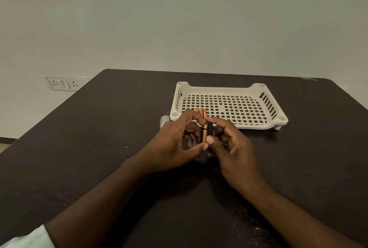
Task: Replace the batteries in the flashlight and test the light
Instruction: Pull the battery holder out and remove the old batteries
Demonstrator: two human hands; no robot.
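While we work above the dark worktop point(99, 138), a copper-and-black battery point(204, 134) stands upright against a black battery holder point(210, 131), both held just in front of the white tray point(231, 86). Our left hand point(175, 144) pinches the battery, forefinger on its top and thumb near its base; our right hand point(231, 146) grips the holder, thumb pressed on its lower front and forefinger curled over its top. Both hands are closed on their parts and meet at the fingertips.

We judge the step to be seating this cell in the holder. To do it well, we should check the polarity marks, set the flat end against the spring first, then press the other end down until it sits flush. We should steady the holder with the right hand so it cannot twist.

Inside the perforated tray, at its near left corner, lie a few more batteries point(202, 112), orange-tipped and partly hidden behind our fingers; we cannot tell their number. A small pale object point(164, 121) rests on the worktop beside the tray's near left corner, mostly hidden; it may be the flashlight body. A wall socket point(59, 83) sits beyond the worktop's left edge.
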